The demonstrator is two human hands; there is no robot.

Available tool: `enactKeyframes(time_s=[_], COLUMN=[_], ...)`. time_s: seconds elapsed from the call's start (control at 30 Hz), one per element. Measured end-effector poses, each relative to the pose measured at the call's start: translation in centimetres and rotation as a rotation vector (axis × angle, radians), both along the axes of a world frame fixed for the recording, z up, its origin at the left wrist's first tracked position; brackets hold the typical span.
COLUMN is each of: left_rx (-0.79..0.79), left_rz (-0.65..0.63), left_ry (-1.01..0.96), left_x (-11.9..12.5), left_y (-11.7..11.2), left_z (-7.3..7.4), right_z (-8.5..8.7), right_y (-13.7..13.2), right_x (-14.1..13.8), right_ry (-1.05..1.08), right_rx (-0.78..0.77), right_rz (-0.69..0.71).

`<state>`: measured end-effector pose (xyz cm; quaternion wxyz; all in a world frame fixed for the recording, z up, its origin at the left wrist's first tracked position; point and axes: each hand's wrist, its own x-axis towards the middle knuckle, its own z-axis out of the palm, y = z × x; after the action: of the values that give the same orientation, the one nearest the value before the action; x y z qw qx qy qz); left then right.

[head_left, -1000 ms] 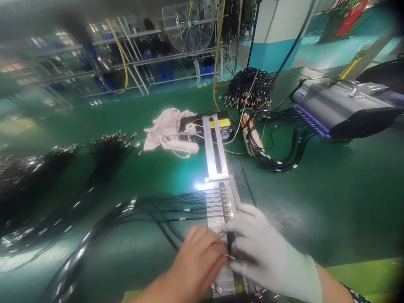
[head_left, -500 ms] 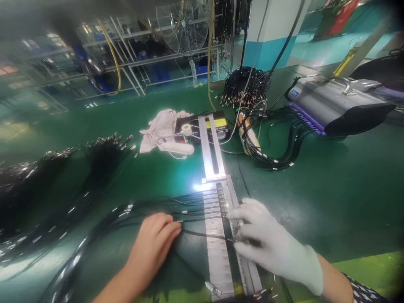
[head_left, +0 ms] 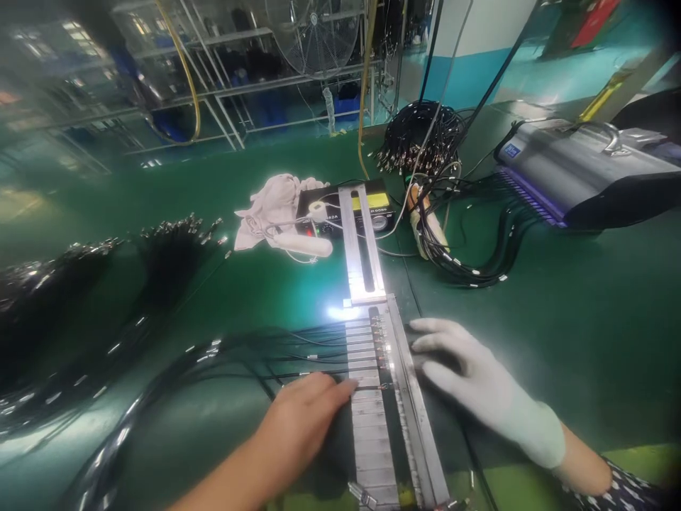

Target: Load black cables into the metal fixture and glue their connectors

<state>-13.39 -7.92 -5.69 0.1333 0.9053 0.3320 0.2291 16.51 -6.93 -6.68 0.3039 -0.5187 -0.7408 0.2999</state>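
Observation:
My bare left hand (head_left: 311,408) is at the left edge of a slotted metal fixture (head_left: 369,426), its thumb and fingers pinched on a thin black cable (head_left: 369,388). That cable lies across the fixture, its stripped end near the long metal rail (head_left: 407,383). Farther up, several black cables (head_left: 362,348) lie side by side in the slots, their copper-coloured ends lined up along the rail. My right hand (head_left: 468,376), in a white glove, hovers just right of the rail with fingers spread and nothing in them.
A bright light (head_left: 343,312) glows at the fixture's upper end. Behind stand a black control box (head_left: 319,202) and a pale cloth (head_left: 277,206). Cable bundles (head_left: 175,262) lie at left, a coil (head_left: 420,135) at the back, and a grey machine (head_left: 590,170) with purple light at right.
My left hand has moved right to the fixture, bringing the cable into line across it. My right hand has drawn away from the cable ends to the right.

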Motion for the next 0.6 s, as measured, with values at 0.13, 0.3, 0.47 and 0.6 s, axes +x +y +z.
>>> enactKeyframes(time_s=[0.13, 0.3, 0.47, 0.6], left_rx=[0.012, 0.059, 0.033, -0.027], left_rz=[-0.009, -0.027, -0.066, -0.063], left_ry=[0.120, 0.179, 0.177, 0.100], left_x=[0.2, 0.9, 1.1, 1.1], left_y=[0.4, 1.0, 1.7, 1.9], left_z=[0.2, 0.7, 1.0, 1.1], right_z=[0.0, 0.1, 0.2, 0.1], right_y=[0.3, 0.3, 0.3, 0.4], right_x=[-0.4, -0.8, -0.7, -0.6], right_ry=[-0.056, -0.072, -0.060, -0.058], right_rx=[0.036, 0.071, 0.065, 0.066], right_rz=[-0.009, -0.008, -0.019, -0.011])
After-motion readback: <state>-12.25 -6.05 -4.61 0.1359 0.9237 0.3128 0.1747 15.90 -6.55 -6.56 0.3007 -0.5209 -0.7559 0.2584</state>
